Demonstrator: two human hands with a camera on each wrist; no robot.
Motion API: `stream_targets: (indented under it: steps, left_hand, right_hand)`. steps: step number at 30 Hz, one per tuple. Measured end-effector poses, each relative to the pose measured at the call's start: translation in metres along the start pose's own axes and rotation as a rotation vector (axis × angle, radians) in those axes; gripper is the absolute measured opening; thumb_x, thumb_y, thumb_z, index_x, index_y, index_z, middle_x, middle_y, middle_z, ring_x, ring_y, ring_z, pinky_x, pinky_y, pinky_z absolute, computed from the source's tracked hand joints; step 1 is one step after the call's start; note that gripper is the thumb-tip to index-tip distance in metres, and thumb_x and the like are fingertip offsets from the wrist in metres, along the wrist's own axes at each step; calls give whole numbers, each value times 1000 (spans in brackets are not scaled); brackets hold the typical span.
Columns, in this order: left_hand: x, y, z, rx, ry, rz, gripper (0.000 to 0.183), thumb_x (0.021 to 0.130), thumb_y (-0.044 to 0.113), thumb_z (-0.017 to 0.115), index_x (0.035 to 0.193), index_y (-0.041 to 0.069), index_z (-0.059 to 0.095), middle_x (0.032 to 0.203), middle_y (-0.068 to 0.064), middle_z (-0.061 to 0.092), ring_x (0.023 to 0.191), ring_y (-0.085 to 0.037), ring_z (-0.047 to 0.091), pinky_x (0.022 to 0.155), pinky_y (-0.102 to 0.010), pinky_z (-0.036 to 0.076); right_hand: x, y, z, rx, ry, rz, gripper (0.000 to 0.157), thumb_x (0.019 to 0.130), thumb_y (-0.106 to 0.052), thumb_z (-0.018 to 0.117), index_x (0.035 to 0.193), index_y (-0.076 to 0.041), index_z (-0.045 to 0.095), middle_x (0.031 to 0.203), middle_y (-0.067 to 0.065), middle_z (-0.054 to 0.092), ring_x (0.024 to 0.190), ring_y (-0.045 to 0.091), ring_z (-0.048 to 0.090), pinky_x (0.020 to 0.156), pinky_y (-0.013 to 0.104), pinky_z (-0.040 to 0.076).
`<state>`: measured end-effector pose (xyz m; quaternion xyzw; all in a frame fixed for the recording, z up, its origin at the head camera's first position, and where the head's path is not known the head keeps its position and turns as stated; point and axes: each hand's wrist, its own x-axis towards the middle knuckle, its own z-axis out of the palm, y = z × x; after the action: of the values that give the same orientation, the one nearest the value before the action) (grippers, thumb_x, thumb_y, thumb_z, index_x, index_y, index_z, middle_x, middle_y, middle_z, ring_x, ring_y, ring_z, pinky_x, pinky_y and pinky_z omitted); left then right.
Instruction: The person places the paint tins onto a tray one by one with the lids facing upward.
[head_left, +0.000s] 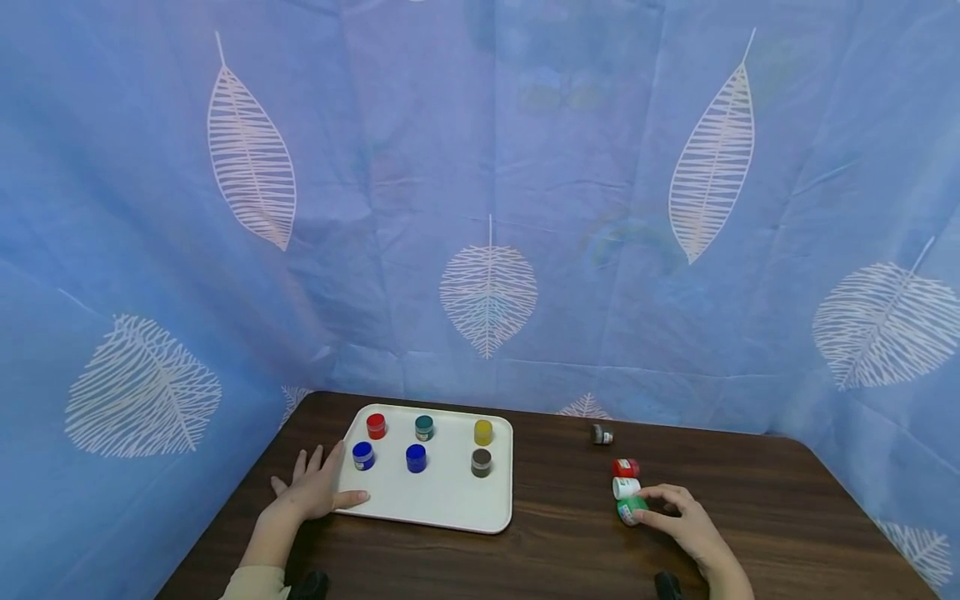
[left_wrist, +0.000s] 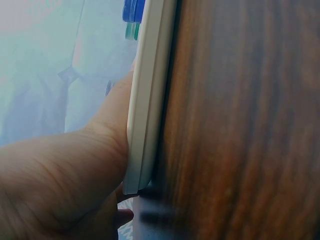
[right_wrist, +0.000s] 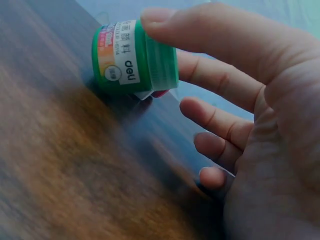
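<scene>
My right hand (head_left: 686, 525) pinches a green paint jar (right_wrist: 120, 60) between thumb and fingers at the right of the table. The jar lies on its side with its printed label showing in the right wrist view. Just beyond it are a white jar (head_left: 626, 488) and a red jar (head_left: 626, 467), close together in a row. At the left, my left hand (head_left: 309, 492) rests against the left end of a white tray (head_left: 420, 504). Its fingers are spread, and the thumb lies over the tray's rim.
On the tray stand several jars: red (head_left: 376, 426), dark green (head_left: 424, 427), yellow (head_left: 483, 432), brown (head_left: 482, 462) and two blue ones (head_left: 416, 457). A dark jar (head_left: 602, 434) lies near the table's back edge. Behind hangs a blue leaf-patterned cloth (head_left: 585, 317).
</scene>
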<state>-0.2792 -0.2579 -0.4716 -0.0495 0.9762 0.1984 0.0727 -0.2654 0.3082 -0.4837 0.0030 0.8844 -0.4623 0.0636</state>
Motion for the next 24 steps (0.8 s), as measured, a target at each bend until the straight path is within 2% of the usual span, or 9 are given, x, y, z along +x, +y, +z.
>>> stream_targets:
  steps: [8,14,19,24]
  left_hand:
    - [0,0,0,4,-9,-6,122,68,75,68,155,6,18,155,-38,14,141,-61,0,96,-87,0]
    - [1,-1,0,1,-11,-5,123,68,75,68,155,6,18,155,-38,13,141,-61,0,96,-87,-1]
    - [0,-1,0,8,-11,-3,123,67,76,68,155,5,18,155,-39,13,141,-61,0,96,-87,-1]
    - [0,2,-1,20,-4,-2,122,67,76,68,155,5,20,154,-39,14,141,-61,0,96,-87,0]
  right_hand:
    - [-2,-8,0,-31,21,0,48,91,-39,66,123,-4,61,145,21,35,123,38,38,88,47,46]
    - [2,-15,0,-70,62,-39,45,91,-38,67,119,-3,62,139,21,41,121,38,36,88,49,44]
    - [3,-29,1,-96,107,-97,42,90,-37,69,115,-4,63,135,19,43,121,37,33,90,52,43]
    - [2,-48,4,-137,171,-206,37,88,-35,71,111,-6,66,129,18,48,119,36,33,88,56,41]
